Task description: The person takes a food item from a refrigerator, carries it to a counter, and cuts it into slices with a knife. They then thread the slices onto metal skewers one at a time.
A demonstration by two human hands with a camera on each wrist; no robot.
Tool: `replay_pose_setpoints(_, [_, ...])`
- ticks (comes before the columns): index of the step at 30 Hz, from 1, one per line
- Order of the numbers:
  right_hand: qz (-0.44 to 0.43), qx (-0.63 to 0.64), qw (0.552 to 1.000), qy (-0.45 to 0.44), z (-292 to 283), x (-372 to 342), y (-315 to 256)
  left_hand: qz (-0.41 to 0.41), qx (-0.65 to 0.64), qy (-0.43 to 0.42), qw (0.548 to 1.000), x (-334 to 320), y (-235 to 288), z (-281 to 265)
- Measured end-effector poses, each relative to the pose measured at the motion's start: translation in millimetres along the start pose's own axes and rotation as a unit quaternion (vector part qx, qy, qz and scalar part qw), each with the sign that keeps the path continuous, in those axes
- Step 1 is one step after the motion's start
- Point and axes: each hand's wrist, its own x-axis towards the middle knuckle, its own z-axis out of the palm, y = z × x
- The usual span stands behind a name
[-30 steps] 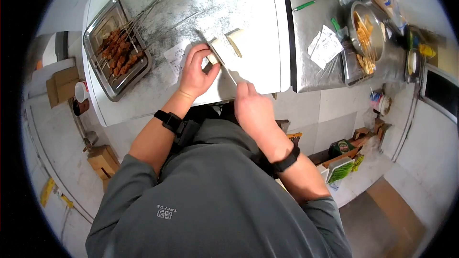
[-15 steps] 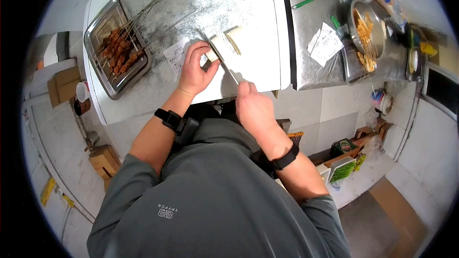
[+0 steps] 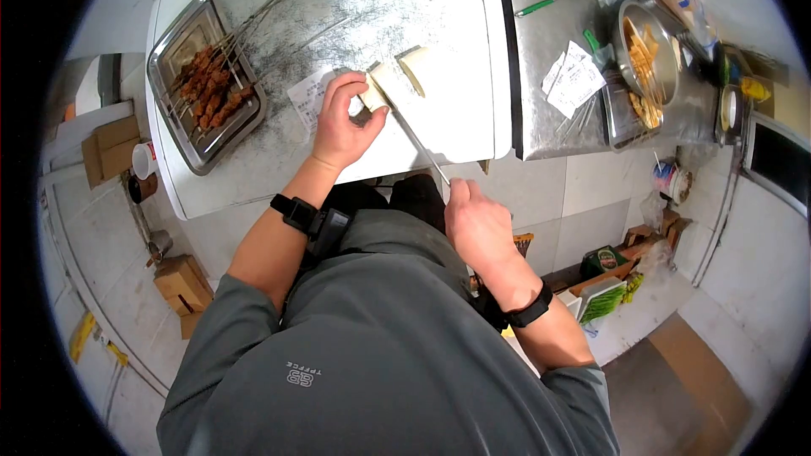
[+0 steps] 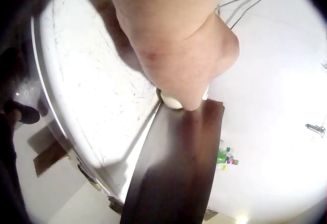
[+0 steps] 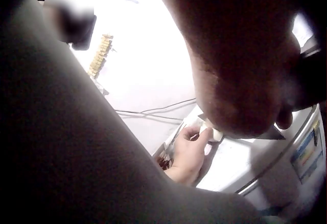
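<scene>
On the white board (image 3: 439, 0), a pale block (image 3: 372, 95) is pinched between the thumb and fingers of my left hand (image 3: 344, 122). My right hand (image 3: 480, 224), beyond the board's near edge, grips a knife (image 3: 420, 145) whose blade lies along the block's right side. The left wrist view has the broad dark blade (image 4: 176, 157) close beside the left fingertips and a bit of the block (image 4: 171, 101). Another pale piece (image 3: 414, 72) lies to the right of the blade. In the right wrist view the left hand (image 5: 188, 155) holds the block beyond the dark right hand (image 5: 240, 96).
A metal tray (image 3: 203, 162) with skewered browned meat (image 3: 211, 93) stands at the left, beside a printed paper (image 3: 309, 99). On the steel counter (image 3: 541, 51) at the right are more papers (image 3: 576, 80), a green pen (image 3: 537, 8) and a metal bowl (image 3: 667, 67) holding yellowish food.
My right hand has drawn back toward my body and to the right, with the knife sliding along. The left hand has shifted slightly left, still pinching the block.
</scene>
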Motion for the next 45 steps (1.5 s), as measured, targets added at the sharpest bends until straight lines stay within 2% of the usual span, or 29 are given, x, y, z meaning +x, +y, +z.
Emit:
replay_pose_setpoints(5, [0.015,0.032,0.999,0.011,3,5,-2,-0.011,-0.004,0.005,1.000,-1,-2,2])
replay_pose_setpoints(7, [-0.020,0.022,0.999,0.039,1,14,-5,-0.018,0.004,0.003,1.000,0,0,1])
replay_pose_setpoints(10, [-0.018,0.010,0.999,0.034,4,29,-9,-0.043,-0.012,-0.008,0.999,-3,0,3])
replay_pose_setpoints(16, [-0.036,0.019,0.998,0.051,3,62,-23,-0.037,-0.006,0.001,0.999,-3,0,3])
replay_pose_setpoints(19, [-0.017,0.035,0.996,0.075,11,65,-22,-0.045,-0.009,0.003,0.999,-2,1,3])
replay_pose_setpoints(23, [-0.033,-0.005,0.999,0.041,2,34,-8,-0.033,-0.001,0.000,0.999,-1,1,1])
replay_pose_setpoints(28, [-0.008,-0.001,1.000,0.007,-9,-8,14,-0.023,-0.007,0.006,1.000,1,0,2])
replay_pose_setpoints(35, [-0.006,0.021,1.000,0.009,-40,-31,34,-0.026,0.004,-0.018,1.000,4,5,0])
replay_pose_setpoints(37, [0.011,0.042,0.998,0.036,-47,-34,39,-0.063,0.010,-0.045,0.997,5,7,3])
replay_pose_setpoints(38, [0.008,0.043,0.998,0.037,-50,-34,42,-0.063,0.012,-0.043,0.997,6,9,2])
replay_pose_setpoints(40, [0.010,0.054,0.994,0.097,-55,-34,46,-0.042,0.074,-0.069,0.994,11,15,2])
replay_pose_setpoints(45, [0.047,0.051,0.989,0.130,-47,-9,57,-0.031,0.108,-0.095,0.989,19,22,13])
